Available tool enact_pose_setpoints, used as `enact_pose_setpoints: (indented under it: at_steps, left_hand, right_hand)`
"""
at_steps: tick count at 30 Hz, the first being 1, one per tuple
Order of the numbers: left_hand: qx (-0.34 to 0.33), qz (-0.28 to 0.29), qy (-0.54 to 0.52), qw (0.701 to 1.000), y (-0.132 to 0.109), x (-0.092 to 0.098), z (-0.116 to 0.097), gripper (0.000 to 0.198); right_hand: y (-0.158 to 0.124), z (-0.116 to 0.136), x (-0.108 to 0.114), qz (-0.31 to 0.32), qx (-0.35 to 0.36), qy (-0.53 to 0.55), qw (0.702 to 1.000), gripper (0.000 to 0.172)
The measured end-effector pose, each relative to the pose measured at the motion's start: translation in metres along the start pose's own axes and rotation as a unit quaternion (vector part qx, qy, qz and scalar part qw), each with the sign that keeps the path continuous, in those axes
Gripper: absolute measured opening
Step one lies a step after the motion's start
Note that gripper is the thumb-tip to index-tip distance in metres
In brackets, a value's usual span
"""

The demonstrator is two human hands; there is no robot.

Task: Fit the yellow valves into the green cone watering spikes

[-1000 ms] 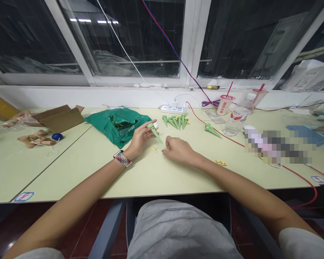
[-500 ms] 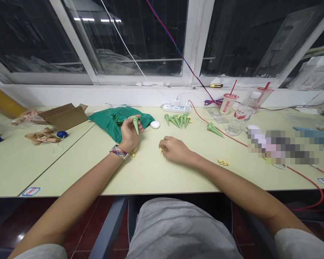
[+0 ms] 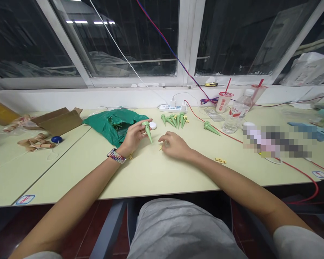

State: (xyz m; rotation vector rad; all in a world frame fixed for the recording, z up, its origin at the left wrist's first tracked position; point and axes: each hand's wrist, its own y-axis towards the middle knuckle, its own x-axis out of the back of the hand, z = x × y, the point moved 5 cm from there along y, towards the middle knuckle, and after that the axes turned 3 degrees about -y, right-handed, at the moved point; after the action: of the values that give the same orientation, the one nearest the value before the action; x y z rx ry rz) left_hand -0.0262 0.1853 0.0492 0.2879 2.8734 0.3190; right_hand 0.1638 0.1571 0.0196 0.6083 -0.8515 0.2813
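Note:
My left hand (image 3: 132,138) grips a green cone-shaped spike (image 3: 148,131) by its wide end, tip pointing down towards the pale table (image 3: 156,172). A beaded band sits on that wrist. My right hand (image 3: 175,145) rests on the table just right of the spike, fingers curled over a small yellow piece (image 3: 161,147). Another small yellow piece (image 3: 130,156) lies under my left wrist. Behind the hands lies a row of several green spikes (image 3: 175,120), and a single green spike (image 3: 211,128) lies further right.
A green plastic bag (image 3: 113,124) lies left of my left hand, with an open cardboard box (image 3: 58,118) beyond it. A power strip (image 3: 172,107), red cable (image 3: 291,167), drink cup (image 3: 223,102), water bottle (image 3: 236,114) and yellow clips (image 3: 220,160) lie to the right.
My left hand has swung the green spike from tip-up beside the bag to tip-down, closer to my right hand. My right hand has barely moved.

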Motion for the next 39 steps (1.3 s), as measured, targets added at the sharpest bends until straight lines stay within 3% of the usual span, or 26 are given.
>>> enact_pose_setpoints:
  at_steps: [5,10,15,19,23,30,39]
  left_hand:
    - [0.008,0.0,0.002,1.0,0.0,0.001,0.001,0.047]
    - [0.007,0.007,0.008,1.0,0.0,0.0,0.004,0.043]
    - [0.002,0.032,0.052,0.998,-0.002,-0.001,0.006,0.045]
    - [0.013,0.07,0.072,0.995,-0.004,-0.005,0.009,0.049]
    - [0.019,0.093,0.089,0.992,-0.008,-0.01,0.01,0.052]
    - [0.016,0.109,0.131,0.985,-0.012,-0.017,0.01,0.056]
    - [0.003,0.088,0.172,0.981,-0.015,-0.02,0.002,0.055]
  right_hand:
    - [-0.001,0.001,-0.006,0.054,0.06,-0.049,0.996,0.026]
    - [0.0,0.004,-0.003,0.038,0.098,-0.086,0.991,0.017]
    - [0.003,0.002,0.006,-0.033,0.033,0.055,0.997,0.007]
    - [0.006,0.001,0.008,-0.062,-0.001,0.228,0.972,0.009]
    - [0.007,-0.001,0.009,-0.075,-0.038,0.305,0.948,0.014]
    - [0.007,0.001,0.015,-0.111,-0.027,0.29,0.95,0.01]
    - [0.007,0.0,0.018,-0.126,-0.018,0.261,0.957,0.011]
